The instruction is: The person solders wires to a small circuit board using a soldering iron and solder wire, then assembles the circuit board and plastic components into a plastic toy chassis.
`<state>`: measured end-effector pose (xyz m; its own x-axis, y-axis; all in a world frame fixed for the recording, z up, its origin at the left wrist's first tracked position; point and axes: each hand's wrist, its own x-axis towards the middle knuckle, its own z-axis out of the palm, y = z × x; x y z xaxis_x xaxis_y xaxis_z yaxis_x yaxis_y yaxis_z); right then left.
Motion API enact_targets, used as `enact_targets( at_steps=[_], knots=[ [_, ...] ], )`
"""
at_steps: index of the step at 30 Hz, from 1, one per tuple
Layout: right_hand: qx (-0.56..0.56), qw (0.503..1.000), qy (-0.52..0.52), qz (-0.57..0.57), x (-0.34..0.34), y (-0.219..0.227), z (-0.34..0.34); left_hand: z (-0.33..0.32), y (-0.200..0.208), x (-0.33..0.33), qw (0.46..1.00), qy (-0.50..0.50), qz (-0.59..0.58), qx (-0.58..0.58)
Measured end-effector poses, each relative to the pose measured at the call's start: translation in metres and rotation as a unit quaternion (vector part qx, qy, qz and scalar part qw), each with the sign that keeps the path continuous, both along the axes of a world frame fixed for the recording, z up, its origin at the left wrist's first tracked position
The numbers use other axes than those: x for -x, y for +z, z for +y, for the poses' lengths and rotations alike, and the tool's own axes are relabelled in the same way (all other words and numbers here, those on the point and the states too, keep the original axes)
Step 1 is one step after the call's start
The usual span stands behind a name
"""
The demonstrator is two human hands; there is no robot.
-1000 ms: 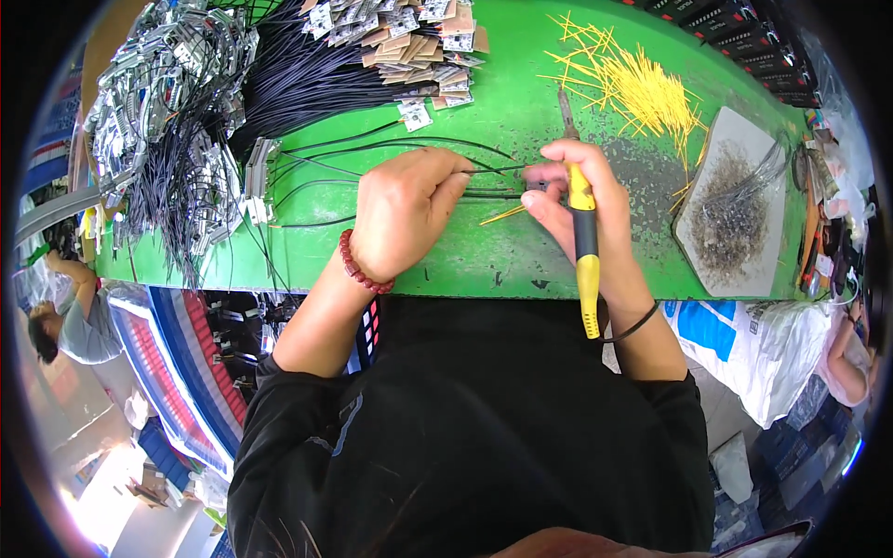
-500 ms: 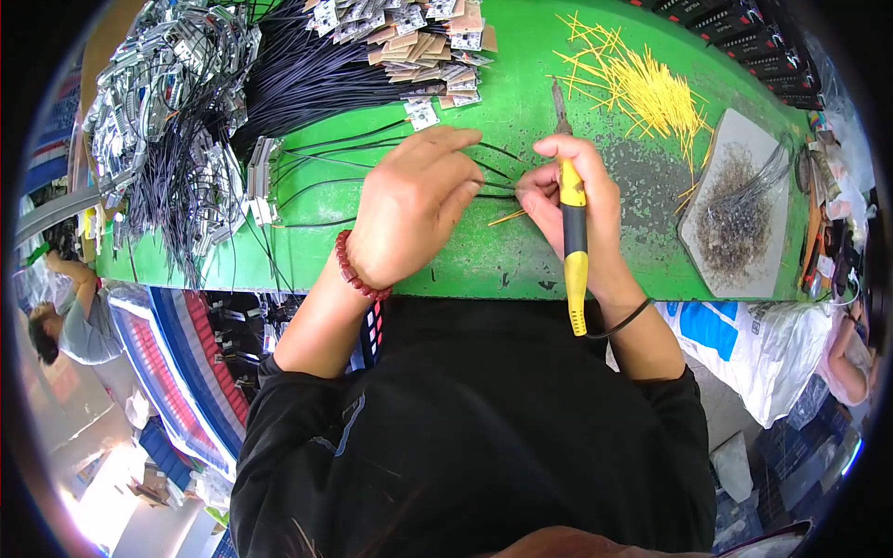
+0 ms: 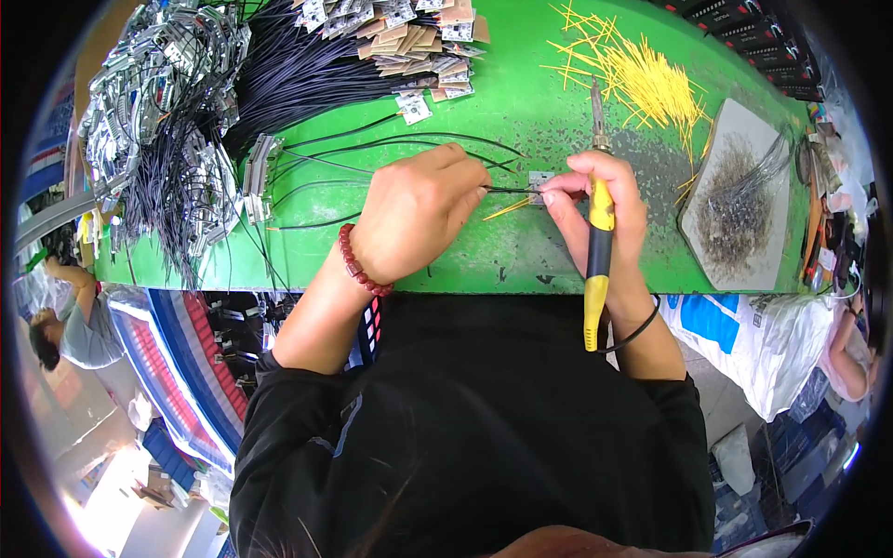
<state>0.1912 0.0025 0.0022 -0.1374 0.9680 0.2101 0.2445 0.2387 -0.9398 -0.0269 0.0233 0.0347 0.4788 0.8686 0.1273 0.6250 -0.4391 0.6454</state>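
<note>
Cable (image 3: 508, 190), thin and black, stretches between the two hands above the green table (image 3: 409, 270). Thumb and forefinger of the left hand (image 3: 423, 209) close on it; half a second ago these fingers were lifted and parted. The right hand (image 3: 605, 200) has shifted to the person's right since then, widening the space between the hands. It grasps a yellow-and-black soldering iron (image 3: 599, 246), and its thumb and fingertips meet at the cable's far end, beside a small pale board (image 3: 539, 178) that now shows clearly; whether they pinch the board itself, I cannot tell. The iron has travelled with the hand, so its tip now points at the near edge of the heap of yellow sticks (image 3: 656, 88), farther right than before. Loose yellow pieces (image 3: 508, 208) lie just below the cable, as earlier. The bundle of black cables (image 3: 316, 79) and the grey slab (image 3: 763, 246) keep their places.
</note>
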Motion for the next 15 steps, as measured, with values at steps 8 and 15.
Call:
enact_targets(
  at_steps=[8,15],
  knots=[
    [-0.009,0.998,-0.029,0.056,-0.003,-0.008,-0.007,-0.011,0.0,-0.039,0.999,0.026,-0.035,-0.019],
    [-0.011,0.998,-0.027,0.052,-0.011,-0.016,-0.013,-0.01,-0.018,-0.052,0.997,0.027,-0.071,-0.032]
  ],
)
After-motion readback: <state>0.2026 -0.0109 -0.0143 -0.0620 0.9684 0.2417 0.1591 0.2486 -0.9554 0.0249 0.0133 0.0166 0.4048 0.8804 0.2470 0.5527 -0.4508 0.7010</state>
